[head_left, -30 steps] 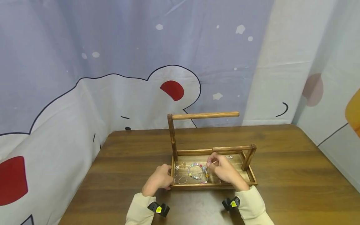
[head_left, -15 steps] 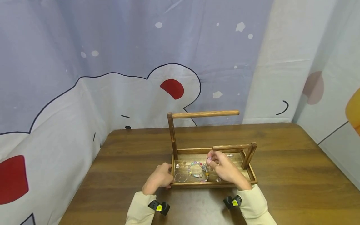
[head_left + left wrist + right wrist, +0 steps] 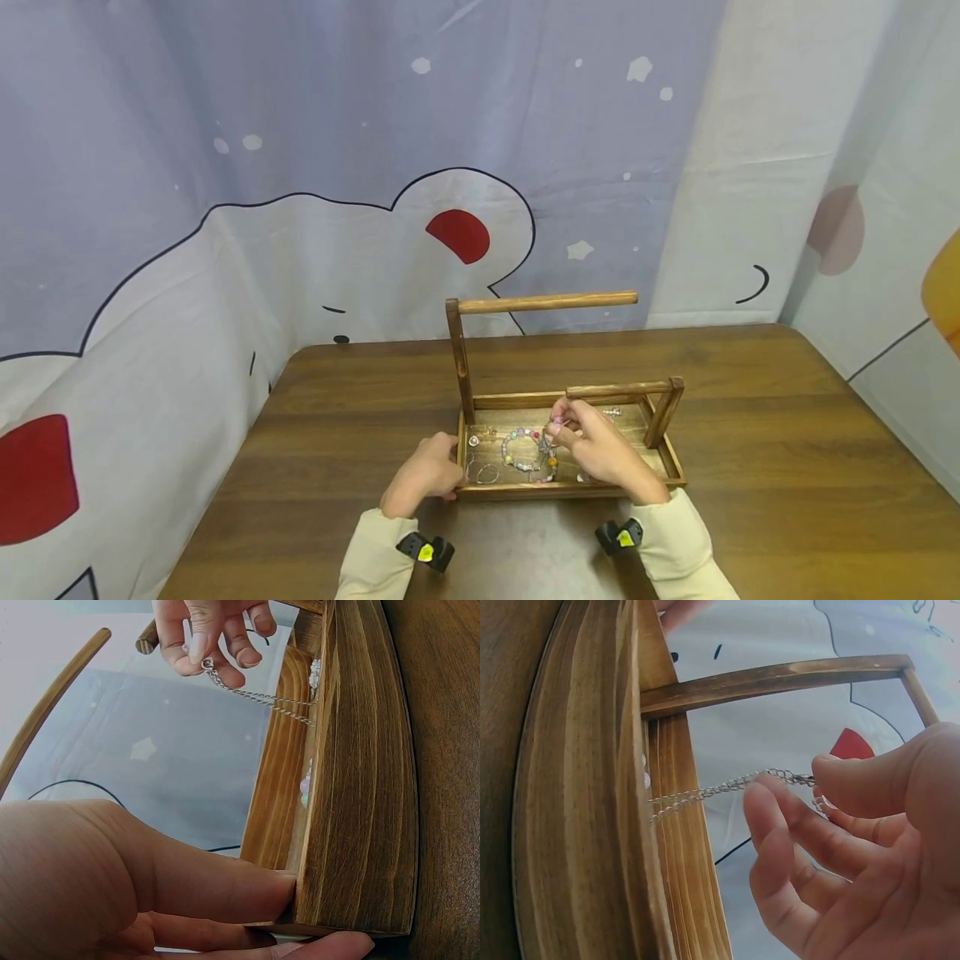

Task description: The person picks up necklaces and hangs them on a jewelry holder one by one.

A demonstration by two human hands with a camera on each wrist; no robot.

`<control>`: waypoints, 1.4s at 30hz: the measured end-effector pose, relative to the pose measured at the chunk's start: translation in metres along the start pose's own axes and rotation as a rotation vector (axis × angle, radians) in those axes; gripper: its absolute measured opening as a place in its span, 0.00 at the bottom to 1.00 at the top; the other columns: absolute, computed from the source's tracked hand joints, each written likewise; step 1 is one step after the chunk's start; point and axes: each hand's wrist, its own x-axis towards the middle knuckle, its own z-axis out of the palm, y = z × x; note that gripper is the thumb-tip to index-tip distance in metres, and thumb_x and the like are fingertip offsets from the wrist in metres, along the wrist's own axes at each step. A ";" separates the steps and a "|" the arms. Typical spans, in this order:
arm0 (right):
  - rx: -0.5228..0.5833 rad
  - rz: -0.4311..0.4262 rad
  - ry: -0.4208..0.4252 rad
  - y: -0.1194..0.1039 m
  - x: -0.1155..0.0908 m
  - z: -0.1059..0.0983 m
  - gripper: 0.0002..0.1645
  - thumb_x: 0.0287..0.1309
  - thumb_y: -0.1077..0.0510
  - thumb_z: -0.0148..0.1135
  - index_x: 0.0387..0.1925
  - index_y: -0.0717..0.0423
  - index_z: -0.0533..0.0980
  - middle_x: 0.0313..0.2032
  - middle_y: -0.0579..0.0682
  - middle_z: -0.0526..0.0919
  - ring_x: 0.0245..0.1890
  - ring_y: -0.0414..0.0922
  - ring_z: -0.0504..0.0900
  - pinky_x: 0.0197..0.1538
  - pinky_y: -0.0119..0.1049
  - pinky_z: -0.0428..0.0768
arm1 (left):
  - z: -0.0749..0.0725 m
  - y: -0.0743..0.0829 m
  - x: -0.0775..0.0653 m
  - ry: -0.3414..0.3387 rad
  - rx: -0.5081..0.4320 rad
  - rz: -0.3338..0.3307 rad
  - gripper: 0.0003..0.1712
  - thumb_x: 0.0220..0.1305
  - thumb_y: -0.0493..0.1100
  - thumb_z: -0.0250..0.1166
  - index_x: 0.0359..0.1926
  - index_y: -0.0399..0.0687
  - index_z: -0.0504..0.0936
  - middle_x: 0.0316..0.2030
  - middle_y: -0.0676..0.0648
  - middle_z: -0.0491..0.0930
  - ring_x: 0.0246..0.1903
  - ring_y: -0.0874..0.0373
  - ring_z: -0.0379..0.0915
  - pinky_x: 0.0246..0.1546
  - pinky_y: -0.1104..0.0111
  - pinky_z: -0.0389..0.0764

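My left hand (image 3: 425,473) grips the left end of a wooden tray (image 3: 540,492), thumb on the inside of the end wall and fingers outside it. Over the tray, my right hand (image 3: 600,446) pinches one end of a silver chain (image 3: 727,786) between thumb and fingers. From there two strands of the chain slope down behind the tray's wall in both wrist views. A small purple piece (image 3: 558,421) shows at the right fingertips. A bracelet of coloured beads (image 3: 517,433) lies on the tray floor, just left of the right hand.
Thin silver hoops (image 3: 487,474), a round pendant (image 3: 473,441) and gold-coloured jewellery (image 3: 489,434) lie at the tray's left. A sparkling silver piece (image 3: 613,412) is at back right. Two wooden bars, one tall (image 3: 547,302) and one low (image 3: 618,390), rise above the tray.
My right hand has risen slightly from the tray floor with the chain, uncovering a small white piece near the front wall. My left hand stays on the tray's end.
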 end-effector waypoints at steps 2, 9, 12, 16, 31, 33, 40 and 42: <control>-0.009 0.000 0.018 -0.001 0.000 0.001 0.04 0.58 0.63 0.55 0.35 0.54 0.70 0.33 0.48 0.78 0.37 0.47 0.77 0.41 0.38 0.75 | 0.000 0.001 0.000 0.001 0.001 -0.003 0.35 0.40 0.25 0.59 0.57 0.26 0.67 0.20 0.44 0.73 0.14 0.56 0.75 0.15 0.69 0.78; 0.003 -0.010 0.025 -0.002 0.001 0.003 0.05 0.57 0.63 0.56 0.35 0.55 0.69 0.34 0.48 0.77 0.39 0.45 0.77 0.42 0.37 0.76 | 0.000 0.000 0.001 0.009 -0.010 -0.006 0.35 0.39 0.24 0.58 0.56 0.27 0.67 0.21 0.43 0.73 0.14 0.55 0.75 0.16 0.68 0.79; 0.043 -0.010 0.019 0.000 0.001 0.004 0.05 0.57 0.64 0.56 0.35 0.57 0.69 0.35 0.50 0.78 0.38 0.45 0.77 0.42 0.38 0.76 | 0.000 0.001 0.000 0.011 -0.010 -0.010 0.36 0.39 0.24 0.58 0.56 0.26 0.67 0.21 0.43 0.72 0.14 0.55 0.75 0.16 0.68 0.79; 0.056 -0.022 0.014 0.002 0.002 0.005 0.06 0.56 0.64 0.57 0.35 0.57 0.69 0.34 0.51 0.78 0.36 0.44 0.77 0.42 0.38 0.77 | 0.000 0.002 0.000 0.013 0.000 -0.010 0.35 0.39 0.25 0.59 0.56 0.26 0.67 0.21 0.43 0.72 0.14 0.55 0.74 0.16 0.69 0.78; -0.037 -0.178 0.028 -0.005 0.001 0.015 0.08 0.54 0.65 0.59 0.34 0.53 0.69 0.30 0.48 0.78 0.32 0.39 0.77 0.37 0.31 0.77 | 0.000 0.001 0.001 -0.010 0.008 -0.037 0.38 0.43 0.25 0.59 0.61 0.26 0.62 0.23 0.42 0.73 0.15 0.55 0.75 0.17 0.69 0.78; -0.031 -0.201 0.023 -0.007 0.000 0.015 0.08 0.55 0.66 0.58 0.35 0.54 0.68 0.30 0.49 0.79 0.31 0.39 0.77 0.36 0.31 0.77 | 0.000 0.001 0.001 -0.011 0.009 -0.032 0.38 0.43 0.25 0.59 0.61 0.26 0.62 0.23 0.42 0.73 0.15 0.55 0.75 0.17 0.69 0.78; 0.007 -0.212 0.029 -0.015 -0.001 0.012 0.07 0.58 0.66 0.54 0.38 0.59 0.68 0.30 0.52 0.79 0.30 0.44 0.79 0.34 0.32 0.78 | 0.000 0.001 0.001 -0.003 0.027 -0.017 0.37 0.43 0.26 0.59 0.59 0.27 0.64 0.30 0.38 0.77 0.14 0.55 0.75 0.16 0.69 0.77; 0.019 -0.204 0.033 -0.021 -0.002 0.010 0.06 0.58 0.68 0.53 0.38 0.60 0.67 0.29 0.53 0.78 0.30 0.44 0.79 0.34 0.33 0.78 | 0.001 0.001 0.001 -0.002 0.032 -0.017 0.37 0.43 0.26 0.60 0.59 0.27 0.65 0.32 0.36 0.77 0.14 0.56 0.75 0.15 0.69 0.77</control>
